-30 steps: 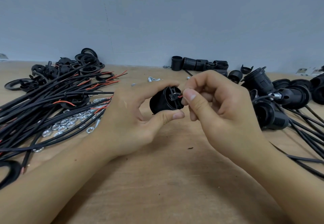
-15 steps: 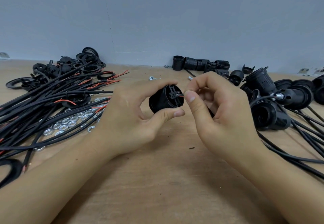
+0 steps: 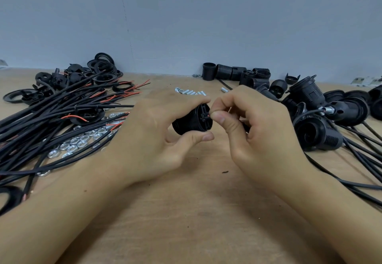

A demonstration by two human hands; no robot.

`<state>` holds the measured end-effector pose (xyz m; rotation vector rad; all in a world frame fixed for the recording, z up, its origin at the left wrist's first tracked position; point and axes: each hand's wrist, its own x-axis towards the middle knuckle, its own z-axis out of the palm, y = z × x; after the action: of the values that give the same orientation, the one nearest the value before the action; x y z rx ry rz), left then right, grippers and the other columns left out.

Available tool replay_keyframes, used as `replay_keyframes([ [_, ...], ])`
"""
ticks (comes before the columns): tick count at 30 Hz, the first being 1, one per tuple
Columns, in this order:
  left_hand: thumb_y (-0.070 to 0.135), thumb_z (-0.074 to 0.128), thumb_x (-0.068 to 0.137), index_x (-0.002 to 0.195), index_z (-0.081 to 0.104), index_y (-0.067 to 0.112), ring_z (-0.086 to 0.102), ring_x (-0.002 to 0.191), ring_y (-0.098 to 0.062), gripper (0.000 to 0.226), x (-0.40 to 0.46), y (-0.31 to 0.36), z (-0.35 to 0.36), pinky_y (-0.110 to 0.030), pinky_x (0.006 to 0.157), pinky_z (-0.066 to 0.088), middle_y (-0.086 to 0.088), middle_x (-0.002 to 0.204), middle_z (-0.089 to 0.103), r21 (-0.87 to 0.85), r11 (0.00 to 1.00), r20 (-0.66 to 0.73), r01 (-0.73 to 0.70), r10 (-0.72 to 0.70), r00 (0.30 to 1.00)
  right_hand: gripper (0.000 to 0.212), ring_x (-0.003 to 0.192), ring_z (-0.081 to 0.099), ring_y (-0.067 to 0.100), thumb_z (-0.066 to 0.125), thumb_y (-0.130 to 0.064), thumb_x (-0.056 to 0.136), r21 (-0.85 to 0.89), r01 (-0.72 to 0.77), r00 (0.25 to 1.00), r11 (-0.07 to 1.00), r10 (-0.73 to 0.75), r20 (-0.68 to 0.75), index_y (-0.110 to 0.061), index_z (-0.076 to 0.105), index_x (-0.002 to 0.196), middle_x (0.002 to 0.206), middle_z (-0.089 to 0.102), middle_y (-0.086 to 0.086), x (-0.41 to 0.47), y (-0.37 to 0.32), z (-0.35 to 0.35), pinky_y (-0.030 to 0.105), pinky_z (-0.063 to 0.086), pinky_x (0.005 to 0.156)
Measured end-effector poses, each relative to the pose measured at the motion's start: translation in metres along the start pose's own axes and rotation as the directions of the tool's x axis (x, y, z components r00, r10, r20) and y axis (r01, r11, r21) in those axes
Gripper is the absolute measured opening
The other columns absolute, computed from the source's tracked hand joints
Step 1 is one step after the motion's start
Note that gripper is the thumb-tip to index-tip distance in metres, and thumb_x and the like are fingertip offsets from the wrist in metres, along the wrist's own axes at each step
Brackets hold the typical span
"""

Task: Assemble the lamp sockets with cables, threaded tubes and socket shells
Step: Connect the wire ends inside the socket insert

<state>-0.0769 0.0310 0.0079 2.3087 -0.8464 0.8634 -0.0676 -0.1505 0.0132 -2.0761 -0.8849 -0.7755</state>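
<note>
My left hand [image 3: 157, 137] grips a black lamp socket body [image 3: 189, 122] between thumb and fingers, holding it on its side above the wooden table [image 3: 196, 212]. Its terminal end faces right. My right hand [image 3: 258, 135] pinches a thin red wire end [image 3: 209, 115] right at the socket's terminals. The rest of that cable is hidden behind my right hand.
A bundle of black cables [image 3: 47, 119] with red wire tips lies at the left, beside black rings [image 3: 103, 67] and silver nuts [image 3: 78, 141]. Short threaded tubes [image 3: 191, 92] lie behind my hands. Socket shells [image 3: 237, 72] line the wall. Assembled sockets [image 3: 318, 131] with cables crowd the right.
Both hands have stayed on the socket. My right fingertips have curled tighter at the terminal end, and the socket has barely shifted.
</note>
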Motion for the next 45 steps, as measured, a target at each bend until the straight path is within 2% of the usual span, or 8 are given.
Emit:
replay_keyframes([
  [5,0.037,0.069,0.087,0.115,0.068,0.014,0.048,0.078,-0.009,0.037,0.0,-0.001,0.005,-0.032,0.074,0.041,0.022,0.086,0.057,0.016,1.0,0.082,-0.01,0.009,0.997,0.007,0.07,0.054,0.006,0.061,-0.009,0.09,0.05,-0.071,0.997,0.996,0.069,0.04,-0.01,0.067,0.085,0.08,0.065,-0.003,0.002,0.003,0.001,0.013,0.041,0.068],
  [14,0.025,0.064,0.093,0.12,0.065,0.015,0.065,0.105,-0.012,0.029,0.0,-0.003,0.006,-0.036,0.088,0.05,0.006,0.111,0.069,-0.159,0.985,0.05,0.06,-0.053,0.997,0.014,0.08,0.065,0.01,0.069,-0.011,0.086,0.405,-0.286,0.955,0.869,0.291,0.05,-0.021,0.063,0.093,0.088,0.065,-0.007,0.002,-0.002,0.005,0.038,0.055,0.076],
  [18,0.022,0.065,0.092,0.111,0.07,0.011,0.066,0.1,-0.022,0.023,0.001,-0.006,0.006,-0.044,0.085,0.051,-0.004,0.105,0.07,-0.134,0.99,0.044,0.031,-0.025,0.999,0.018,0.071,0.06,0.005,0.065,-0.007,0.09,0.568,-0.367,0.917,0.737,0.389,0.088,-0.02,0.054,0.091,0.086,0.059,-0.007,0.003,-0.003,0.003,0.019,0.051,0.066],
  [23,0.025,0.066,0.091,0.104,0.073,0.013,0.065,0.091,-0.018,0.019,0.0,-0.01,0.006,-0.04,0.08,0.051,-0.001,0.098,0.066,-0.067,0.997,0.044,0.032,-0.029,0.999,0.014,0.071,0.059,0.008,0.066,-0.012,0.091,0.382,-0.328,0.937,0.864,0.35,0.012,-0.024,0.06,0.087,0.082,0.063,-0.012,0.015,-0.007,-0.018,0.022,0.046,0.065],
  [26,0.026,0.066,0.091,0.103,0.073,0.016,0.063,0.091,-0.015,0.017,-0.002,-0.011,0.005,-0.035,0.08,0.05,0.001,0.097,0.066,-0.048,0.998,0.028,0.032,-0.031,0.999,0.023,0.063,0.059,0.012,0.07,-0.05,0.082,0.001,-0.328,0.932,0.945,0.323,0.166,-0.028,0.065,0.082,0.073,0.066,-0.006,0.027,0.001,-0.062,0.03,0.048,0.062],
  [29,0.024,0.066,0.091,0.102,0.073,0.017,0.063,0.09,-0.013,0.015,-0.002,-0.012,0.003,-0.032,0.082,0.049,0.002,0.095,0.066,-0.034,0.999,0.023,0.038,-0.037,0.999,0.051,0.067,0.06,-0.004,0.065,-0.078,0.049,-0.38,-0.345,0.725,0.858,0.501,0.472,-0.041,0.065,0.085,0.082,0.065,-0.025,0.025,0.013,-0.095,0.021,0.05,0.066],
  [33,0.024,0.067,0.09,0.101,0.073,0.017,0.063,0.091,-0.013,0.015,-0.001,-0.015,0.004,-0.032,0.083,0.049,0.002,0.095,0.067,-0.01,0.999,-0.003,0.052,-0.052,0.999,0.062,0.078,0.06,-0.001,0.082,-0.067,0.039,-0.589,-0.358,0.403,0.724,0.689,0.603,-0.048,0.057,0.093,0.094,0.06,-0.017,0.016,0.023,-0.094,0.026,0.052,0.077],
  [45,0.027,0.067,0.089,0.098,0.074,0.023,0.063,0.083,-0.016,0.012,-0.002,-0.021,0.001,-0.038,0.076,0.05,0.004,0.088,0.068,-0.005,0.997,0.042,0.079,-0.079,0.996,0.03,0.069,0.062,0.0,0.072,-0.035,0.081,-0.139,-0.412,0.682,0.901,0.406,0.608,-0.042,0.055,0.105,0.087,0.059,-0.023,0.008,0.022,-0.054,0.019,0.048,0.067],
])
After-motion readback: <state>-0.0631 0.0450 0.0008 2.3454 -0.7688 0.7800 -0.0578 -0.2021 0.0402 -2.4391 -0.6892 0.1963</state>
